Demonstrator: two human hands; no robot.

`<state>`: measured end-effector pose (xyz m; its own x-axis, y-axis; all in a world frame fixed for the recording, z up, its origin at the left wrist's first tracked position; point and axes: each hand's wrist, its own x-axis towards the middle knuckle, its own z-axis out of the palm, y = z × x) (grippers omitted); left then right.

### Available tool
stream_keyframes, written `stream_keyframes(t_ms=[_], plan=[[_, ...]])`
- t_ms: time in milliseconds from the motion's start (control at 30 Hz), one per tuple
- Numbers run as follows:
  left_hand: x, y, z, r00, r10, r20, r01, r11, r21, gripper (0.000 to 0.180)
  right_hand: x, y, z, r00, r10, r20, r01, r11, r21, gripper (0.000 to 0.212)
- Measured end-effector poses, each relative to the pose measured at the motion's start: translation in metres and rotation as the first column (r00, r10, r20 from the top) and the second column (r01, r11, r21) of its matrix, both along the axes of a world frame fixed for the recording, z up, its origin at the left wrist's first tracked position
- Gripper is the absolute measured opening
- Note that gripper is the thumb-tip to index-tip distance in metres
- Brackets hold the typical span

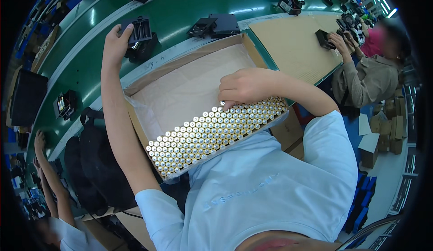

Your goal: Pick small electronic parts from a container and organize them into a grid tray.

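My left hand [119,40] grips a black plastic battery holder [141,29] with long slots, thumb on its near face. This part is tilted up over a black housing [143,48] on the green conveyor. A shallow cardboard box [195,55] lies in front of me, with rows of upright cylindrical batteries [198,143] packed along its near side. Over the far edge of those rows is my right hand [247,88], fingers curled down and closed on a battery [222,102] whose end shows at the fingertips. The rest of that battery is hidden.
More black units [216,25] stand on the conveyor [176,14] beyond the box, and another unit [66,104] sits at the left. Brown cardboard [295,43] covers the surface at right. Co-workers' hands [336,43] are at far right and far left. A black backpack [103,156] is beside my left arm.
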<state>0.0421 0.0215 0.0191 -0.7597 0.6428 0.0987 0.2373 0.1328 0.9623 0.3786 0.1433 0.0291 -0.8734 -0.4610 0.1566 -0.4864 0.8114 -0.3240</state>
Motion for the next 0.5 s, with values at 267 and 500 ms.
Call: stream_keyframes(t_ms=[267, 500], plan=[[-0.013, -0.002, -0.011, 0.998, -0.063, 0.015, 0.063, 0.998, 0.004, 0.048, -0.004, 0.002, 0.004, 1.000, 0.021, -0.010, -0.020, 0.999, 0.041, 0.018], [-0.005, -0.002, -0.010, 0.991, 0.056, 0.125, -0.068, 0.993, 0.101, 0.053, -0.040, 0.012, 0.013, 0.975, -0.209, -0.075, 0.195, 0.967, -0.162, 0.015]])
